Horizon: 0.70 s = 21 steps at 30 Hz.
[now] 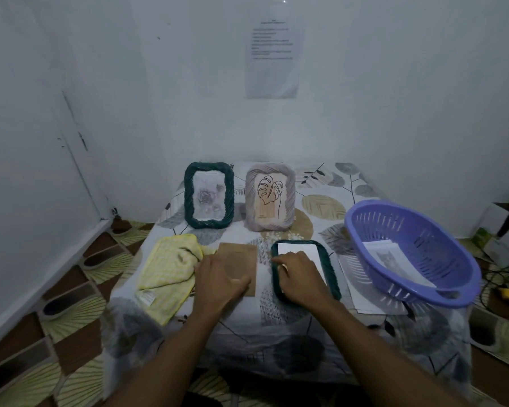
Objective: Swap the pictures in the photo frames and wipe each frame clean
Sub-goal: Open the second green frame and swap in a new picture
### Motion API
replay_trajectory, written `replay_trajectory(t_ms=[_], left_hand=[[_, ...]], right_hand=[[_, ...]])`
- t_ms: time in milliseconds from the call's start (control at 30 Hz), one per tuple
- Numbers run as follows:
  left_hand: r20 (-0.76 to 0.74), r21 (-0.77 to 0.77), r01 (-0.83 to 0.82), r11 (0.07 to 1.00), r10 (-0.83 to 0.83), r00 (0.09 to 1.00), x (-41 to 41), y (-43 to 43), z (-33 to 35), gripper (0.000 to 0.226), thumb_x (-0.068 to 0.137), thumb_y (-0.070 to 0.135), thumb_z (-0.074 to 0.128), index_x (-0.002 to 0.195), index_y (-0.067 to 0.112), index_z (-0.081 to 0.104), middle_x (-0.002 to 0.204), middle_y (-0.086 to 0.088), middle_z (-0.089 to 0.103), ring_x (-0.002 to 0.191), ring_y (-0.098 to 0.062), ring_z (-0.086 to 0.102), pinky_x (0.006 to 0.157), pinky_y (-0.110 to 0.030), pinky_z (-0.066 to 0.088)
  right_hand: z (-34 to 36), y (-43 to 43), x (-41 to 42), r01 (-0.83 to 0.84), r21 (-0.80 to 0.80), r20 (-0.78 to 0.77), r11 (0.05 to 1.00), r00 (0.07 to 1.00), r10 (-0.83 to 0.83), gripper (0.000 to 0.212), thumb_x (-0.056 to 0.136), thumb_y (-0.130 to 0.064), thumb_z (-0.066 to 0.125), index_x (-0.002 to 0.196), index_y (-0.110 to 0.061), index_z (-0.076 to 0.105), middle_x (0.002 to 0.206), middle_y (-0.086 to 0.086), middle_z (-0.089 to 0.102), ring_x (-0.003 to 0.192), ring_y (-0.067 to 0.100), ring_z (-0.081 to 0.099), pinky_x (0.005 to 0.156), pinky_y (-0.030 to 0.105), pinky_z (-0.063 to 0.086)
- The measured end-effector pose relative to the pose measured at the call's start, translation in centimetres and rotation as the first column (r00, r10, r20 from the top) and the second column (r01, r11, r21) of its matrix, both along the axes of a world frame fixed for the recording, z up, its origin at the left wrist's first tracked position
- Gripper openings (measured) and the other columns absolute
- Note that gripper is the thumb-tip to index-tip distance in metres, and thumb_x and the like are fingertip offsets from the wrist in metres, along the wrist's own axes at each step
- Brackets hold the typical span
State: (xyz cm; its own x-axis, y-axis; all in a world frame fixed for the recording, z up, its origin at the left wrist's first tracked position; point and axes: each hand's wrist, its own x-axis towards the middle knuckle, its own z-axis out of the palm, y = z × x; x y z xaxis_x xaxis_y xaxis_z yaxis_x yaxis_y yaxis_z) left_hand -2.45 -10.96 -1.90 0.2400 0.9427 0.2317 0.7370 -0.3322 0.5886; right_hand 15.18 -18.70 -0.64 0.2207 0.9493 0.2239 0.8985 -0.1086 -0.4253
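Hands palm-down: left [218,277] on backing board [238,259] (brown), right [301,277] on frame [334,284].

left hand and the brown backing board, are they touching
Touching: the head view shows the left hand lying flat on the brown backing board, covering its lower part.
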Motion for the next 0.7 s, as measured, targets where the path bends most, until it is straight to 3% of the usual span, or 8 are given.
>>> replay_trajectory(t_ms=[100, 200, 267, 300, 400, 533, 700], left_hand=[[-0.113, 0.075, 0.024, 0.997, -0.015, 0.993, 0.1, -0.1, -1.8, 0.052, 0.065, 0.047, 0.064, 0.09, 0.004, 0.051, 0.092, -0.01, 0.049, 0.089, -0.031, 0.049, 0.081, -0.042, 0.042], [-0.218, 0.195, 0.043, 0.98, 0.0, 0.976, 0.5, -0.3, -1.8, 0.058, 0.071, 0.053, 0.056, 0.106, 0.006, 0.053, 0.106, -0.013, 0.054, 0.103, -0.034, 0.051, 0.093, -0.048, 0.042], [-0.237, 0.316, 0.142, 0.938, -0.067, 0.969, 1.5, -0.4, -1.3, 0.052, 0.076, 0.048, 0.055, 0.109, 0.009, 0.055, 0.112, -0.013, 0.057, 0.106, -0.033, 0.053, 0.094, -0.049, 0.044], [-0.217, 0.314, 0.224, 0.923, -0.16, 0.963, 2.3, -0.4, -1.0, 0.049, 0.078, 0.045, 0.053, 0.112, 0.01, 0.055, 0.115, -0.012, 0.057, 0.109, -0.032, 0.053, 0.095, -0.047, 0.043], [-0.105, 0.12, 0.373, 0.92, -0.361, 0.926, 5.2, -0.6, -0.5, 0.05, 0.089, 0.045, 0.047, 0.127, 0.014, 0.053, 0.138, -0.008, 0.047, 0.127, -0.026, 0.041, 0.105, -0.037, 0.033], [-0.113, 0.032, 0.396, 0.918, -0.391, 0.914, 7.5, -0.5, -1.3, 0.044, 0.093, 0.04, 0.048, 0.128, 0.014, 0.052, 0.142, -0.008, 0.042, 0.129, -0.025, 0.036, 0.105, -0.039, 0.035], [-0.102, 0.083, 0.38, 0.921, -0.372, 0.923, 7.6, -0.7, -2.3, 0.042, 0.093, 0.038, 0.048, 0.129, 0.018, 0.055, 0.137, -0.005, 0.047, 0.124, -0.021, 0.039, 0.102, -0.036, 0.036]], right_hand=[[-0.6, -0.9, 1.0, 0.001, 0.01, 0.057, 1.0, 0.998, -0.001, 0.034, 0.092, -0.016, 0.043, 0.117, -0.019, 0.067, 0.117, 0.005, 0.066, 0.109, 0.027, 0.05, 0.091, 0.042, 0.043], [-0.8, -1.7, 2.5, 0.031, 0.05, 0.059, 0.998, 0.998, -0.034, 0.034, 0.09, -0.018, 0.046, 0.116, -0.017, 0.067, 0.119, 0.002, 0.066, 0.113, 0.026, 0.05, 0.094, 0.04, 0.042], [-0.9, -2.3, 4.0, 0.079, 0.062, 0.063, 0.995, 0.995, -0.083, 0.035, 0.088, -0.022, 0.045, 0.115, -0.018, 0.067, 0.119, 0.002, 0.064, 0.114, 0.026, 0.05, 0.094, 0.039, 0.041], [-1.0, -2.6, 4.7, 0.103, 0.062, 0.067, 0.993, 0.992, -0.107, 0.035, 0.088, -0.023, 0.045, 0.116, -0.018, 0.066, 0.121, 0.002, 0.063, 0.114, 0.026, 0.051, 0.094, 0.04, 0.042], [-1.5, -3.1, 6.7, 0.147, 0.051, 0.06, 0.988, 0.987, -0.15, 0.034, 0.093, -0.024, 0.048, 0.123, -0.016, 0.062, 0.127, 0.003, 0.061, 0.117, 0.025, 0.049, 0.099, 0.039, 0.041], [-2.3, -3.4, 7.6, 0.137, 0.057, -0.004, 0.989, 0.991, -0.137, 0.034, 0.096, -0.029, 0.044, 0.119, -0.013, 0.064, 0.121, 0.004, 0.065, 0.111, 0.023, 0.052, 0.096, 0.034, 0.041], [-3.0, -3.8, 7.6, 0.144, 0.142, -0.083, 0.979, 0.988, -0.133, 0.032, 0.094, -0.033, 0.045, 0.104, -0.015, 0.07, 0.108, 0.0, 0.069, 0.103, 0.019, 0.054, 0.093, 0.033, 0.042]])
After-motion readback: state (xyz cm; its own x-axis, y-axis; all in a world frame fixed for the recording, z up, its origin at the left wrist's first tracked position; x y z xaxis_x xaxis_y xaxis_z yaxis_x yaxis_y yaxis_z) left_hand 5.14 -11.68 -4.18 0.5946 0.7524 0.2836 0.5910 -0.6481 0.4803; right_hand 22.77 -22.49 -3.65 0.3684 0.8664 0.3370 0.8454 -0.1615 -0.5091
